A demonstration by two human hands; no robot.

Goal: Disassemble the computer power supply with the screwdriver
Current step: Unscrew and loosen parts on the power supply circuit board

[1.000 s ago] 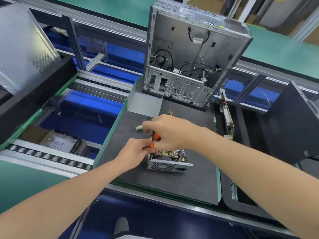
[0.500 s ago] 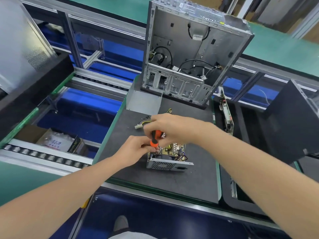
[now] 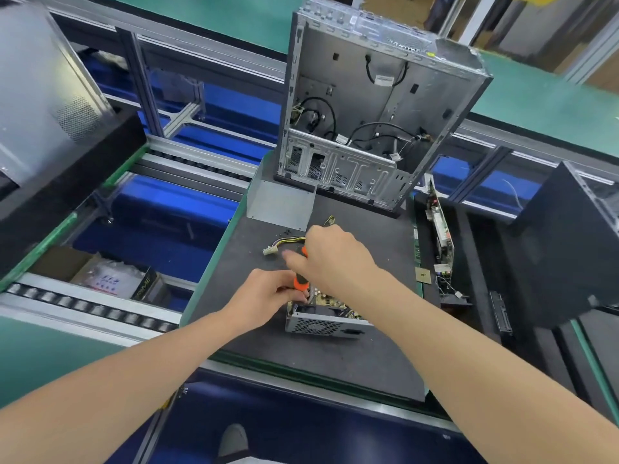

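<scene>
The power supply [image 3: 325,324] is a small grey metal box with its lid off and a circuit board showing, lying on the dark mat [image 3: 368,360]. An orange-and-black screwdriver [image 3: 300,282] stands upright over its far left corner. My right hand [image 3: 335,262] grips the handle from above. My left hand [image 3: 268,296] pinches the lower end of the handle at the box's edge. The tip is hidden behind my fingers. The supply's wire bundle with a white plug [image 3: 269,250] trails off to the far left.
An open grey computer case [image 3: 375,105] stands upright at the back of the mat, with a grey metal cover [image 3: 279,205] leaning in front of it. A circuit board [image 3: 438,229] stands on edge at the right. Roller conveyor rails [image 3: 83,306] run at the left.
My right hand has risen slightly on the screwdriver handle, showing more orange below it. My left hand stays at the base of the handle.
</scene>
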